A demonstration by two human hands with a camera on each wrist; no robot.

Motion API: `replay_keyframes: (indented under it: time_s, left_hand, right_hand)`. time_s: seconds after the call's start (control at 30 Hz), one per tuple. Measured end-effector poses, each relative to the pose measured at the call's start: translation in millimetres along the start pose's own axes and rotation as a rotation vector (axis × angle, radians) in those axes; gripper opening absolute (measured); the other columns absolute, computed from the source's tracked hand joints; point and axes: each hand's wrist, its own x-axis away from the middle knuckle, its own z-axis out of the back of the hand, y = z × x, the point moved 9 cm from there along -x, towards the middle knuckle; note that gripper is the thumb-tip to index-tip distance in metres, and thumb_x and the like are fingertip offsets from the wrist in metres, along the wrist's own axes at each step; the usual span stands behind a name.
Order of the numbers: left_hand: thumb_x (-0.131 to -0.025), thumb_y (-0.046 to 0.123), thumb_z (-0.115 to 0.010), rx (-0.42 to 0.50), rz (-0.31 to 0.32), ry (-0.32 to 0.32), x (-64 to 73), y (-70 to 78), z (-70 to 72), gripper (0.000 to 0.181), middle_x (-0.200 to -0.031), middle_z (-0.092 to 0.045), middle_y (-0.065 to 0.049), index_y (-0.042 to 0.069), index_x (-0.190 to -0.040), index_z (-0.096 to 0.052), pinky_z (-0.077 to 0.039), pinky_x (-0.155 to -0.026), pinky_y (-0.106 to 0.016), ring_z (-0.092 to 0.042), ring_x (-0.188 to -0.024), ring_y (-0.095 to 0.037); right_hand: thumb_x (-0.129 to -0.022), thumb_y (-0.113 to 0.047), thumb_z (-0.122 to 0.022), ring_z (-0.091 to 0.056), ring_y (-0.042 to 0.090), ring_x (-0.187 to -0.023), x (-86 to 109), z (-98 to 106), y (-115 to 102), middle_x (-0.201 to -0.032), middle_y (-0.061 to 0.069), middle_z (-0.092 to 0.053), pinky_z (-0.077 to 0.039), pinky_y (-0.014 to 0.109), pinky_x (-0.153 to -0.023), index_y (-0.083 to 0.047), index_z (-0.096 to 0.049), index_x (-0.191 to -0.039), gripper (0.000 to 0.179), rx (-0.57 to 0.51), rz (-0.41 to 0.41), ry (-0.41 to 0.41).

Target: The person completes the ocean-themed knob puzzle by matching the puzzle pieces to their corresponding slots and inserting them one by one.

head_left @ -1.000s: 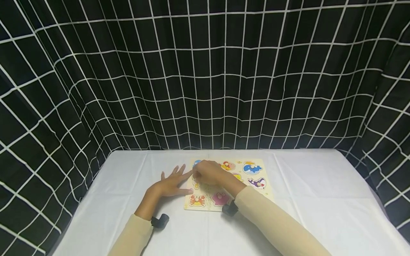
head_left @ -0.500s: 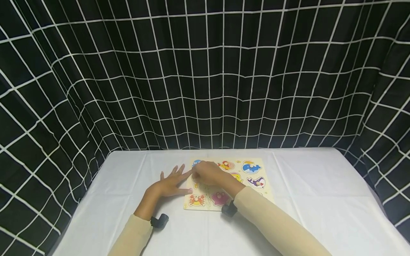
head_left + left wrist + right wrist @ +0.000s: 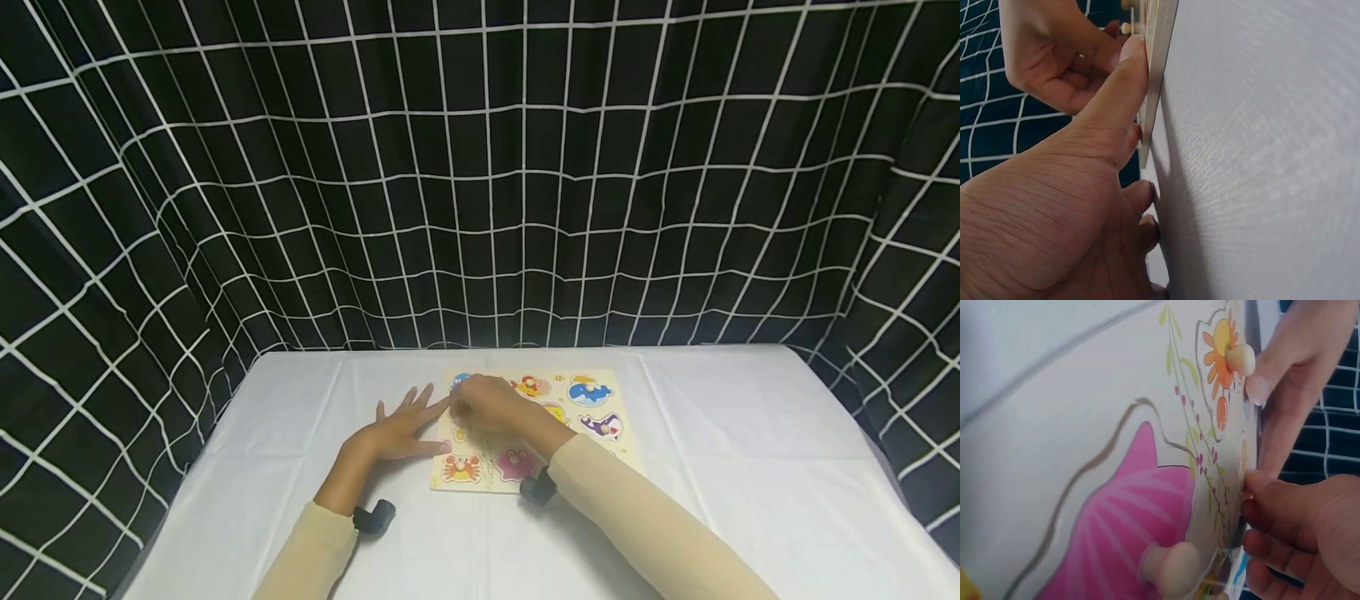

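A wooden knob puzzle board [image 3: 487, 481] with sea-animal pieces lies flat on the table. My left hand [image 3: 397, 435] is spread at its left edge, the thumb and index finger touching the board. Over the board's left side, my right hand [image 3: 489, 406] has curled fingers and pinches a puzzle piece; the hand hides most of that piece. Near the front edge sit a crab piece [image 3: 461, 469] and a pink piece [image 3: 516, 466]. The right wrist view shows the pink piece's round knob [image 3: 1179, 569] close up. The whale piece [image 3: 589, 393] and purple orca piece [image 3: 602, 427] lie to the right.
A white cloth [image 3: 750, 500] covers the table. Black curtain with a white grid [image 3: 570, 208] rises behind the table and on both sides. Each wrist carries a dark camera mount [image 3: 375, 518].
Both hands stay at almost the same places on the board. The right hand's fingers shift only very slightly.
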Motion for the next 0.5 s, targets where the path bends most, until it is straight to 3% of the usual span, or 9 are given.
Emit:
replay_keyframes:
  time_s: [0.5]
  left_hand:
    - [-0.091,0.062,-0.065,-0.019,0.013,0.004,0.5,-1.2,0.3,0.084,-0.170,-0.009,-0.013,0.031,-0.161,-0.030,0.004,-0.110,-0.079,-0.001,-0.156,-0.038]
  right_hand:
    - [-0.093,-0.020,-0.074,-0.069,0.016,-0.093,20.6,20.3,7.1,-0.097,-0.004,-0.075,-0.055,0.037,-0.085,-0.016,-0.078,-0.102,0.011,-0.021,-0.041,0.058]
